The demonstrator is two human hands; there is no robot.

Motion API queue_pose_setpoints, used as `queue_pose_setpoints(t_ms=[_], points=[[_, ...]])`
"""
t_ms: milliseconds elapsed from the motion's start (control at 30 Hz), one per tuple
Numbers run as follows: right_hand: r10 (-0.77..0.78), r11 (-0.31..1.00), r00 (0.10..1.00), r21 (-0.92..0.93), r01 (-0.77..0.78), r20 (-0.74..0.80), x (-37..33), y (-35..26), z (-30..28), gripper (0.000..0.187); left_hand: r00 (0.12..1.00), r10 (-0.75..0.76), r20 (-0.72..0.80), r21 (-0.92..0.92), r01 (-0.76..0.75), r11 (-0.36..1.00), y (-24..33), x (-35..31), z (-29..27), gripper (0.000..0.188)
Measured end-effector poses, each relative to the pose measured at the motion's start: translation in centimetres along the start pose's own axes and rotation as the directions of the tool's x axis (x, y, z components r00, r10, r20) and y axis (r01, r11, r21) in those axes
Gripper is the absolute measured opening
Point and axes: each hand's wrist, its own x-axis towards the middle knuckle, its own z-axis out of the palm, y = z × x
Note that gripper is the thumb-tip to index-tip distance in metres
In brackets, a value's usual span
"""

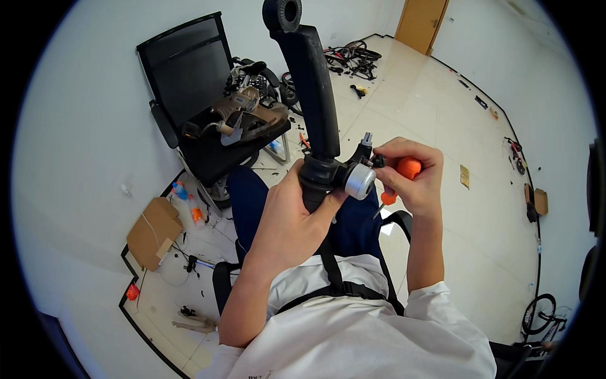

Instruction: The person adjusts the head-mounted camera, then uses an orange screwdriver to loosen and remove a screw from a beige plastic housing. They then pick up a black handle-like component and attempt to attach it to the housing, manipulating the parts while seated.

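Note:
My left hand (291, 218) is wrapped round the lower end of a black handlebar part (312, 95), held upright before me. Its thick flat arm rises to a toothed ring at the top. A silver, round bell-like piece (360, 182) sits on the right side, by my left thumb. Above that piece a short black bracket (361, 151) ends in a metal tip. My right hand (418, 180) is closed round an orange-handled screwdriver (409, 167), its shaft pointing down and left. Thumb and forefinger of this hand also pinch a small black piece (378, 161) beside the bracket.
A black office chair (189, 82) at the left bears brown and black parts. Bicycle parts (353, 60) lie heaped by the far wall. Flattened cardboard (154, 234) and bottles (196, 211) are on the floor at left. A wheel (538, 314) stands at lower right.

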Motion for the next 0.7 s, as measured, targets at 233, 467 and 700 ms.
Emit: queue_pose_setpoints(t_ms=[233, 467, 700], points=[[-0.15, 0.962, 0.983, -0.213, 0.17, 0.106, 0.9, -2.0, -1.2, 0.022, 0.994, 0.109, -0.016, 0.014, -0.109, 0.994, 0.2, 0.2, 0.1, 0.024], [-0.183, 0.89, 0.967, -0.389, 0.239, 0.177, 1.2, -3.1, -1.8, 0.024, 0.998, 0.068, -0.012, -0.012, -0.068, 0.998, -0.1, 0.3, 0.6, 0.025], [-0.226, 0.77, 0.957, -0.568, 0.289, 0.181, 0.8, -2.9, -1.2, 0.019, 0.976, 0.205, -0.072, 0.163, -0.192, 0.968, -0.5, 0.8, 1.2, 0.026]])
